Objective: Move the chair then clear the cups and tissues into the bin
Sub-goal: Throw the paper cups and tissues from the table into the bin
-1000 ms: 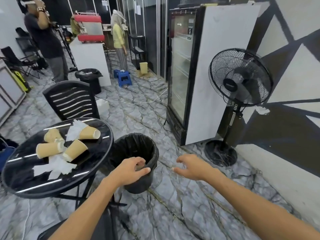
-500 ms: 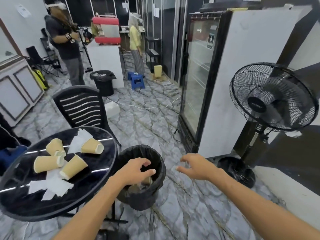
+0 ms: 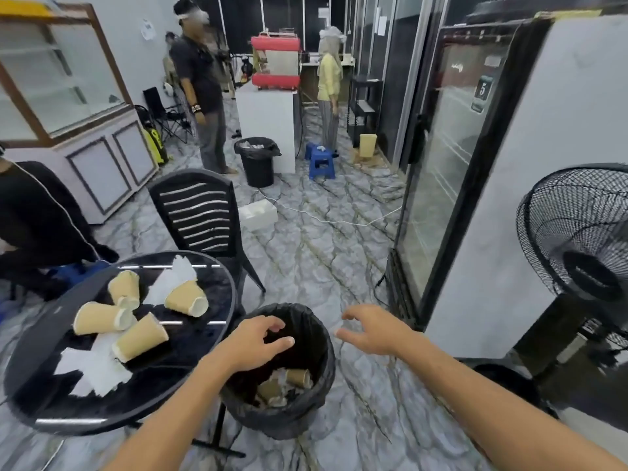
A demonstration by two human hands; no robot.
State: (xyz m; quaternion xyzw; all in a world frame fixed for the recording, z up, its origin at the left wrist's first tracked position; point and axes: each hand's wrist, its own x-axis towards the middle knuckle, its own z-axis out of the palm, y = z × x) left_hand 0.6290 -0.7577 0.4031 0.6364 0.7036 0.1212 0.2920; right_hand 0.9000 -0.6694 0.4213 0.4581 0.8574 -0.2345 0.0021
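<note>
Several tan paper cups (image 3: 140, 337) lie on their sides on the round black table (image 3: 204, 287), among crumpled white tissues (image 3: 91, 367). A black-lined bin (image 3: 314, 379) stands on the floor right of the table, with cups (image 3: 298, 377) and tissue inside. My left hand (image 3: 253, 341) hovers over the bin's left rim, fingers apart and empty. To the right of the bin, my right hand (image 3: 372, 329) is open above the floor. The black slatted chair (image 3: 197, 215) stands behind the table.
A glass-door fridge (image 3: 475, 158) and a black standing fan (image 3: 577, 239) line the right side. A second bin (image 3: 258, 161), a blue stool (image 3: 321, 159) and a white counter (image 3: 268, 124) stand further back. Two people stand there; a person in black (image 3: 34, 219) crouches at the left. A cable (image 3: 339, 220) crosses the floor.
The view has turned left and up, bringing the crouching person and the cabinet into sight. Both hands stay over and beside the bin, fingers spread slightly wider.
</note>
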